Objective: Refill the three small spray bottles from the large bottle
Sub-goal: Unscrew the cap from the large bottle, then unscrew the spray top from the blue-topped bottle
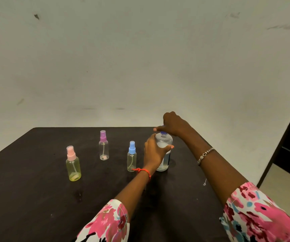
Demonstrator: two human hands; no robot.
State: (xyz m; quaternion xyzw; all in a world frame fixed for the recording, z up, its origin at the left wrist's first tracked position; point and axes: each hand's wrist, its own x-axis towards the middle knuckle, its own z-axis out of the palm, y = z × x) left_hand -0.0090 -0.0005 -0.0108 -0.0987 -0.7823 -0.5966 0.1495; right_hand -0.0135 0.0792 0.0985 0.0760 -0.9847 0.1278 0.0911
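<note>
Table (pixel 35 172) under both your hands carries the upright large bottle (pixel 164 140). Your left hand (pixel 153 151) wraps its body, and your right hand (pixel 174 124) curls over its blue cap (pixel 163 133). The blue-topped spray bottle (pixel 131 157) stands just left of your left wrist, with the purple-topped spray bottle (pixel 103 145) and pink-topped spray bottle (pixel 73 165) farther left.

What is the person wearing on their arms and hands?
Both sleeves are white with pink, red and blue flowers. A red thread bracelet circles the left wrist, a silver chain bracelet the right. The left hand has a pink-painted thumbnail.
</note>
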